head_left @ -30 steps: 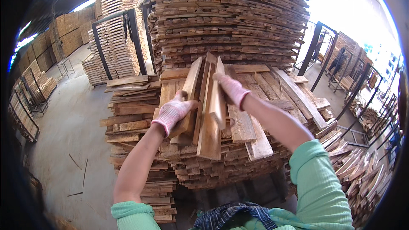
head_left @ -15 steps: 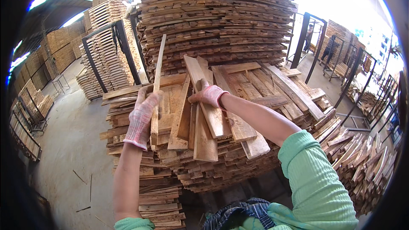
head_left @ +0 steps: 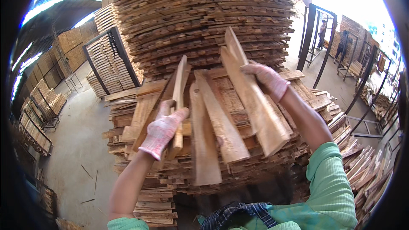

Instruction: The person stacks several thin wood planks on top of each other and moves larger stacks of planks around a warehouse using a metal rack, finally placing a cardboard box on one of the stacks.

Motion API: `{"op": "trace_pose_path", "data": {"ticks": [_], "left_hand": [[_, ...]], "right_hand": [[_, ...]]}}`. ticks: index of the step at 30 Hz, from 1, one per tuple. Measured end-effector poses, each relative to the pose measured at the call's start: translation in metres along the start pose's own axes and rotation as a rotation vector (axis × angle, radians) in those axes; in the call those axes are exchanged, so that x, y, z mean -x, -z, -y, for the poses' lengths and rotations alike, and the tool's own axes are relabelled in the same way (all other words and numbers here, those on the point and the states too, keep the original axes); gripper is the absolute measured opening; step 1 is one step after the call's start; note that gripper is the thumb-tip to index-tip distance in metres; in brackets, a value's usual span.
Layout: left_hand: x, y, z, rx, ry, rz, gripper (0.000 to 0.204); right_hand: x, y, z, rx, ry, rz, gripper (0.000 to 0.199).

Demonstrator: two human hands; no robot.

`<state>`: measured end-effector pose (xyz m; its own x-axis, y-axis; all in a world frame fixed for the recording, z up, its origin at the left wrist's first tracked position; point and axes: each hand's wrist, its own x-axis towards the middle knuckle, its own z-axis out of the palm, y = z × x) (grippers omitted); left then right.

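Head view is showing two gloved hands working over a low stack of rough wooden slats point(head_left: 140, 102). The left hand point(head_left: 164, 130), in a pink-and-white knit glove, is closing its fingers around a narrow slat point(head_left: 180, 89) standing on edge near the stack's left side, its upper end tilting away from the person. The right hand point(head_left: 267, 80), gloved the same way, is clamping on the upper part of a broad plank point(head_left: 255, 110), which is slanting down toward the person over the stack's near edge. Between the two, two more loose planks point(head_left: 213, 127) are lying tilted on the stack, their lower ends hanging past its near edge. Behind it, a tall pile of slats point(head_left: 200, 17) is rising. A dark metal frame point(head_left: 113, 55) is holding another pile at the left.
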<state>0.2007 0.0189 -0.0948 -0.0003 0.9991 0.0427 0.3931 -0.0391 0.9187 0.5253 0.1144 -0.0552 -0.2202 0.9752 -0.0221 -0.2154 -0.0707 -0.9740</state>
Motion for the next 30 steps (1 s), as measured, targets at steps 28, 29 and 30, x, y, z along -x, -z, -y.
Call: {"op": "trace_pose_path", "data": {"ticks": [28,29,30], "left_hand": [[-0.077,-0.174,-0.072,-1.121,0.451,0.216,0.103],[-0.085,-0.178,-0.061,-1.132,0.358,0.152,0.100],[-0.090,-0.183,-0.051,-1.140,0.269,0.090,0.098]], "right_hand": [[-0.052,0.366,-0.108,2.313,-0.112,0.040,0.054],[-0.053,0.380,-0.107,2.502,-0.075,0.114,0.052],[-0.053,0.395,-0.106,2.682,-0.020,0.183,0.050]]}}
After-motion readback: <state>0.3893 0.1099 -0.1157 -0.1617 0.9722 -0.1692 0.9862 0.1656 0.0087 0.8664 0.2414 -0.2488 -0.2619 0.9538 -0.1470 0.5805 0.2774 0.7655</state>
